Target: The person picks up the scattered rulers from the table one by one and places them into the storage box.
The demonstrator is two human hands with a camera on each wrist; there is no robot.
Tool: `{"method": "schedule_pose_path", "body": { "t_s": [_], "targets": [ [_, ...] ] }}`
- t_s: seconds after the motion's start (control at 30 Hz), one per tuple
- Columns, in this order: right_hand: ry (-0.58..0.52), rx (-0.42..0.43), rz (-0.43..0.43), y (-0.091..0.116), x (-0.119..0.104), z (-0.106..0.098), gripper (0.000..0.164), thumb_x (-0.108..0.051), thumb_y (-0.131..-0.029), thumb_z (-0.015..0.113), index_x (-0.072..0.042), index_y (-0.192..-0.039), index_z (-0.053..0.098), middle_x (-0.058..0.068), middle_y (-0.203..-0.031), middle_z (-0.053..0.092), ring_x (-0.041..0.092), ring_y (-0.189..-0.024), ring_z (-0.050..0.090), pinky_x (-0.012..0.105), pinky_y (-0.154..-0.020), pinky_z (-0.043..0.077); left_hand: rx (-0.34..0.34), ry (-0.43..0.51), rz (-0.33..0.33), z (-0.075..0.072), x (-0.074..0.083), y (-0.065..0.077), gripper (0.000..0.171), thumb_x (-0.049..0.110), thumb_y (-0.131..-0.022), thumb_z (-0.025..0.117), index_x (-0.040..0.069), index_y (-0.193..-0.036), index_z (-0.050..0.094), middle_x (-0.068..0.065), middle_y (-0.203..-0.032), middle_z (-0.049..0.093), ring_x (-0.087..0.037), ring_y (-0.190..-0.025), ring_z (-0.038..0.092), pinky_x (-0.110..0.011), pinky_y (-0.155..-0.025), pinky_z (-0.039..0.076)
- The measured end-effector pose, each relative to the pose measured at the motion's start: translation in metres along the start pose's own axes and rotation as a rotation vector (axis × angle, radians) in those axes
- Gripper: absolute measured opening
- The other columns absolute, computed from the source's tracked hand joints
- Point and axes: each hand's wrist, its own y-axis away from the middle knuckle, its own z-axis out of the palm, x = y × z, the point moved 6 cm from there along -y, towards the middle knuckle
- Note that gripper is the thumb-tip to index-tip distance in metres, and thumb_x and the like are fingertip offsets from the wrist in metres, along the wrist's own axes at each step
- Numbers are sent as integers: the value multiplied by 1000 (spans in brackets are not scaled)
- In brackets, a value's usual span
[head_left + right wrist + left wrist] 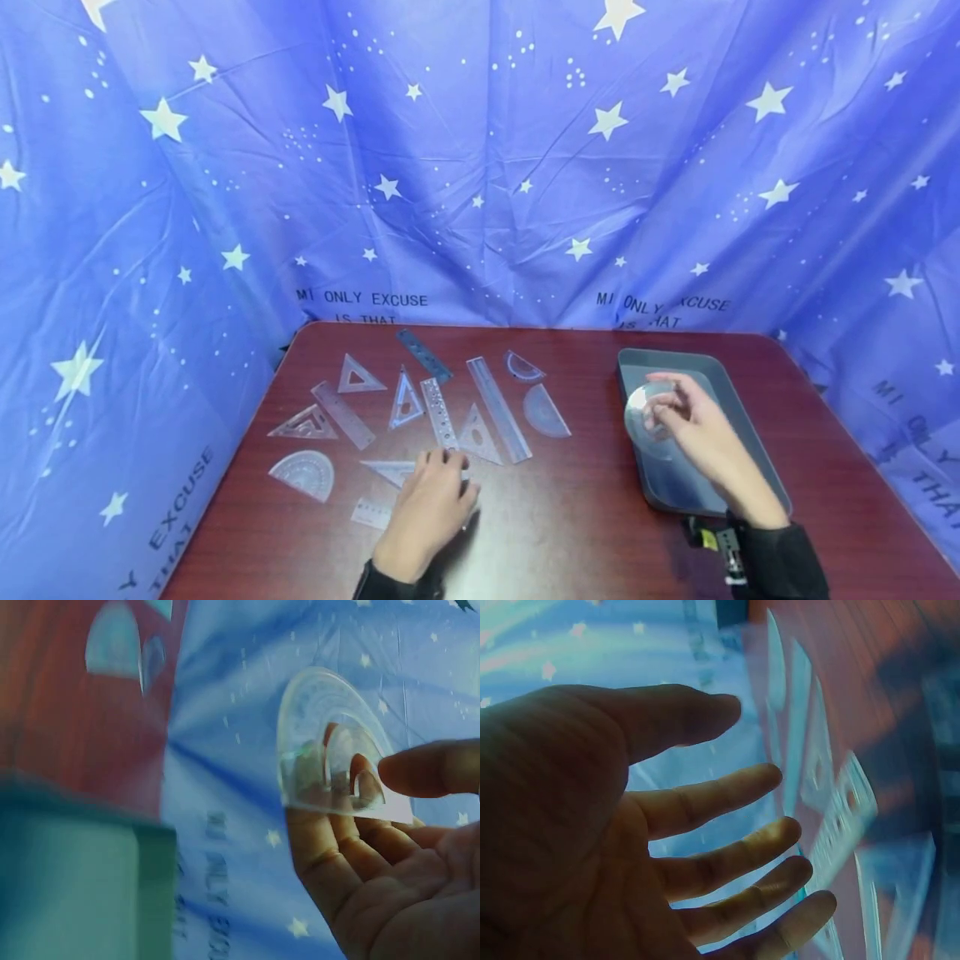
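My right hand (697, 433) pinches a clear semicircular protractor (304, 712) between thumb and fingers, over the grey tray (675, 483). In the right wrist view the fingers show through the plastic behind it. My left hand (431, 500) is low over the near side of the spread of drawing tools, holding nothing. Its fingers are spread and slightly bent in the left wrist view. It partly hides a clear set square (388, 472) and a short clear ruler (369, 512). A ruler with cut-out holes (438, 412) reaches toward its fingertips.
Beyond the left hand lie a long ruler (498, 408), a dark ruler (424, 354), a blue-edged set square (405, 400) and several other clear set squares and rulers. A protractor (303, 475) lies at left, another (545, 412) nearer the tray. A starred blue curtain (487, 233) surrounds the table.
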Motion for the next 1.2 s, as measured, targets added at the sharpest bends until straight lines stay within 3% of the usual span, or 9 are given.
{"method": "schedule_pose_path", "body": {
  "t_s": [0.1,0.23,0.37,0.53,0.73,0.9,1.13,1.2],
  "targets": [
    [172,-31,39,-13,4,-18,48,3,-105,48,7,-153,42,20,-106,73,9,-78,67,30,-65,61,-20,19,-64,-4,-18,6,45,23,-87,86,3,-124,71,-21,-124,65,-39,-120,60,-62,-100,55],
    [296,-81,77,-33,16,-35,47,-1,-103,48,4,-150,46,17,-100,71,15,-71,64,30,-60,55,-30,12,-110,-12,-38,14,60,22,-73,95,4,-124,70,-23,-129,64,-44,-125,58,-67,-100,54],
    [355,-175,117,-54,38,-45,48,-3,-102,52,9,-148,46,9,-84,67,16,-66,59,30,-57,51,-17,-10,-91,-16,-50,19,60,19,-62,99,8,-114,71,-15,-123,64,-39,-119,57,-65,-100,54],
    [393,-296,188,-72,74,-51,52,1,-97,52,17,-146,44,7,-80,64,18,-68,58,30,-56,50,-20,-6,-45,-15,-61,25,58,14,-54,101,14,-103,70,-8,-115,63,-32,-109,55,-60,-97,55],
    [365,-349,287,-84,109,-52,53,2,-91,57,18,-141,47,7,-76,66,16,-63,58,27,-53,47,-24,-31,-31,-10,-68,28,54,4,-54,96,15,-98,67,-8,-109,62,-31,-104,56,-57,-93,56],
    [345,-342,349,-88,122,-46,49,6,-89,59,17,-136,50,7,-75,63,15,-62,58,27,-54,49,-1,-40,-16,-9,-70,31,51,-3,-54,88,15,-95,64,-6,-103,59,-30,-100,56,-56,-93,54],
    [472,-328,297,-99,128,-44,52,2,-87,59,21,-134,51,10,-78,62,17,-64,61,31,-56,56,11,-66,-25,-10,-72,34,47,0,-58,89,17,-91,61,0,-94,55,-26,-94,55,-58,-90,53],
    [541,-309,270,-102,131,-44,44,-1,-84,59,20,-123,55,10,-75,60,16,-58,59,30,-53,55,7,-67,-29,-11,-72,35,46,2,-59,90,18,-91,62,1,-93,56,-26,-93,56,-60,-90,53]
  ]
}}
